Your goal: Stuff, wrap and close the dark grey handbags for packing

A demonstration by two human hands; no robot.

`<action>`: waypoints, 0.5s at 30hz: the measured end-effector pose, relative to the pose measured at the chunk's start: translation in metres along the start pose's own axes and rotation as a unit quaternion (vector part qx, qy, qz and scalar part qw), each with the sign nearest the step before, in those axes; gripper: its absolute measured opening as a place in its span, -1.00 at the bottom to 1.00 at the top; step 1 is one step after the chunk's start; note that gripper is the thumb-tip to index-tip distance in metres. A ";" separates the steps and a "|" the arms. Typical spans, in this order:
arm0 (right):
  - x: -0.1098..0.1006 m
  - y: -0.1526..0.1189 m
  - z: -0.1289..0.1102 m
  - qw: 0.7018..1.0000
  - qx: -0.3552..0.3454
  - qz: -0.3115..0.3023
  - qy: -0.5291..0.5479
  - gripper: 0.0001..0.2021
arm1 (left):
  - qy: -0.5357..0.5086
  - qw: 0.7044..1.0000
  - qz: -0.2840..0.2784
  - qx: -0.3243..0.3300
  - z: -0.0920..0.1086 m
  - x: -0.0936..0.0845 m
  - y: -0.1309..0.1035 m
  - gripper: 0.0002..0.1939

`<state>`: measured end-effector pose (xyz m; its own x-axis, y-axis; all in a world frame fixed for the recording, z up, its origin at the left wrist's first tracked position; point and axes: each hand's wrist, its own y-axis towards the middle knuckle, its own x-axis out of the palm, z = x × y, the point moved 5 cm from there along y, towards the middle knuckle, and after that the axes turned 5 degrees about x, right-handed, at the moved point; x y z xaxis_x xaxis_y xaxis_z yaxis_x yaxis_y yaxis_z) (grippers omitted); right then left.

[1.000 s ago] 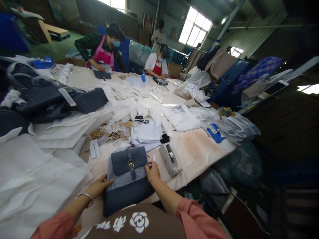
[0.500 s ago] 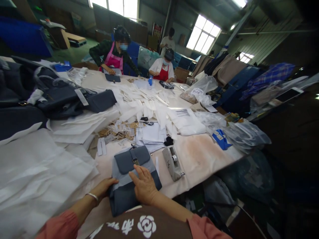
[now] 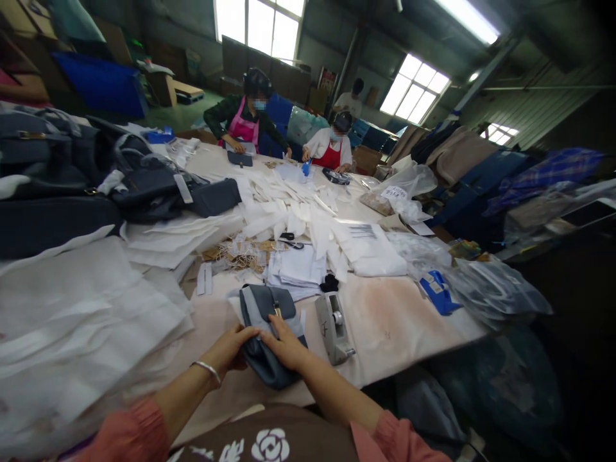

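Observation:
A small blue-grey handbag (image 3: 265,300) with a front flap and a gold-coloured clasp is at the table's near edge, tilted, its lower part bulging towards me. My left hand (image 3: 235,350) grips its left side, thumb on the front and the other fingers partly hidden behind. Across the front, my right hand (image 3: 285,345) holds the bag, fingertips by the clasp and thumb close to my left thumb. Just right of the bag stands a grey tape dispenser (image 3: 332,330). Behind the bag lie a stack of white paper sheets (image 3: 296,266) and a small black item (image 3: 330,283).
Large white sheets (image 3: 91,321) and dark handbags (image 3: 158,186) crowd the left side. String tags (image 3: 240,253) lie mid-table. To the right are a blue tape dispenser (image 3: 439,292) and clear plastic bags (image 3: 495,292). Two co-workers sit opposite; another person is behind.
The handbag has tipped and its lower part has folded towards me. My left hand has come in closer to my right hand. The camera view has shifted slightly left.

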<state>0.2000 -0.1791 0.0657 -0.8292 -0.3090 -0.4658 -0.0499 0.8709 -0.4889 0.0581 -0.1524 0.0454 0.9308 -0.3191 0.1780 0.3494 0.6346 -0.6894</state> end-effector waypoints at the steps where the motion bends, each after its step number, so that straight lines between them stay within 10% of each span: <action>1: -0.009 -0.002 0.002 0.999 -0.021 -0.019 0.020 -0.16 | -0.015 1.000 -0.005 0.009 0.003 0.011 -0.004 -0.58; 9: -0.031 -0.036 0.020 0.921 0.060 -0.207 0.324 -0.14 | -0.064 0.993 -0.007 0.102 0.023 0.071 -0.018 -0.49; 15: -0.039 -0.019 0.017 0.942 0.033 0.065 0.328 -0.20 | 0.069 0.985 0.009 0.157 0.064 0.078 -0.014 -0.57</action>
<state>0.2424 -0.1901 0.0802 -0.9925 0.1207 0.0203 0.0932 0.8528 -0.5139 0.1329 -0.1408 0.1140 0.9217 -0.3838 0.0558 0.3683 0.8211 -0.4361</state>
